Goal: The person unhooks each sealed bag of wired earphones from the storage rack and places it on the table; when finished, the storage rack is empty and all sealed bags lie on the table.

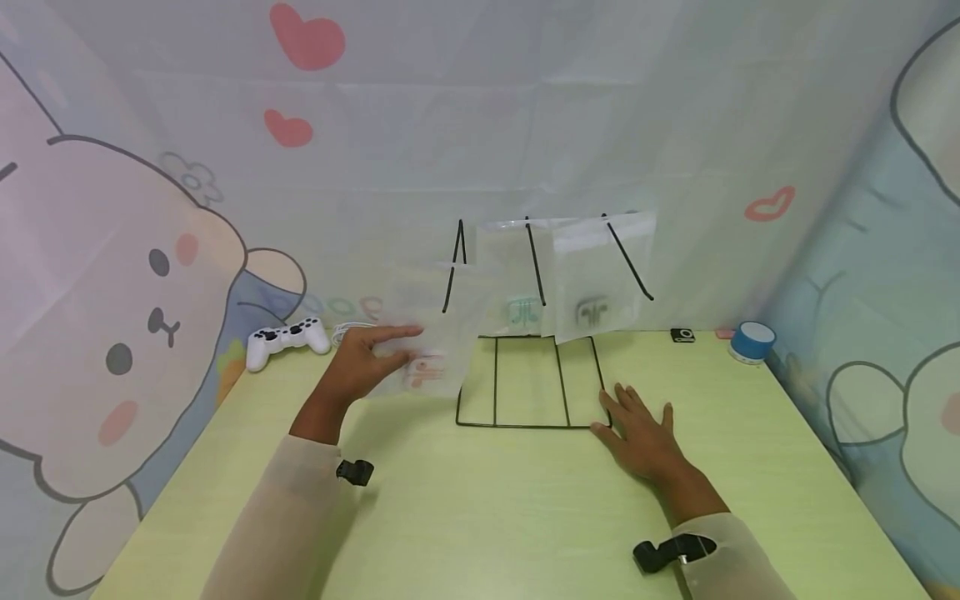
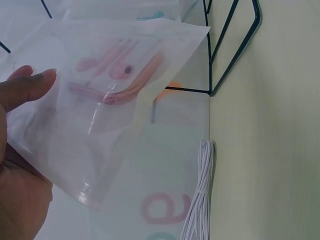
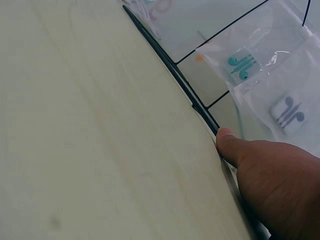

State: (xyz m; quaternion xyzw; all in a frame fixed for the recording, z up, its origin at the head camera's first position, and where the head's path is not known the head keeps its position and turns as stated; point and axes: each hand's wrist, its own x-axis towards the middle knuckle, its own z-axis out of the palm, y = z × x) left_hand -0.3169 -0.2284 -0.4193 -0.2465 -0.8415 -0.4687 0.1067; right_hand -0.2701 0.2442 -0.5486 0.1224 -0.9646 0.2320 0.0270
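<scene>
My left hand (image 1: 365, 364) pinches the left edge of a clear plastic bag (image 1: 453, 337) with pink earphones (image 2: 120, 75) inside. The bag's upper part is at the left prong (image 1: 448, 292) of a black wire rack (image 1: 532, 427). A second bag (image 1: 495, 258) with green earphones (image 1: 522, 312) hangs from the middle prong, and a third bag (image 1: 581, 275) with dark earphones (image 1: 592, 312) from the right one. My right hand (image 1: 641, 442) rests at the front right corner of the rack's base, fingers spread, its thumb against the wire in the right wrist view.
A white game controller (image 1: 288, 340) and a coiled white cable (image 2: 200, 195) lie at the back left. Toward the back right are a small black player (image 1: 682, 335) and a blue-topped round container (image 1: 752, 342). A printed cloth (image 1: 480, 125) hangs behind the table.
</scene>
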